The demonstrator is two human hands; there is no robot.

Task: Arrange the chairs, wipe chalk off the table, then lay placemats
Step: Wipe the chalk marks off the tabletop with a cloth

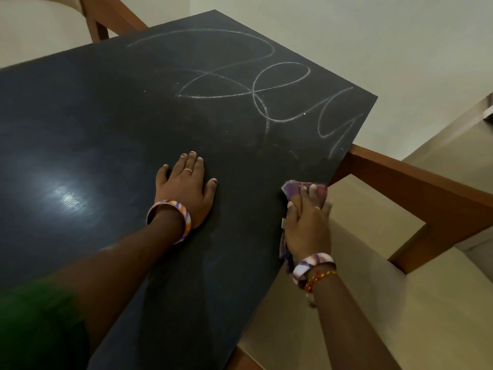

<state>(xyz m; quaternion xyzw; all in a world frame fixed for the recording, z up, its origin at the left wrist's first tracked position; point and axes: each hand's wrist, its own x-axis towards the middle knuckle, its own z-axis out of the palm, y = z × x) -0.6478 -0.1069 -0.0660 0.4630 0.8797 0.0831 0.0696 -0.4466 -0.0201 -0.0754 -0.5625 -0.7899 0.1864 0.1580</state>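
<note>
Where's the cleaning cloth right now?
In the head view, the purple cloth is at the table's right edge, gripped under the right hand, just right of the left hand lying flat on the tabletop.

Dark, faintly glossy table [106, 116]; purple cloth [292, 188]; wooden chair [416, 182].

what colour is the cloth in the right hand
Purple, with a faint striped look; the cloth shows in the head view, gripped by the right hand.

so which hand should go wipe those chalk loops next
Right. The right hand already grips the purple cloth at the table edge, just below the chalk loops. The left hand lies flat on the table, holding nothing.
</note>
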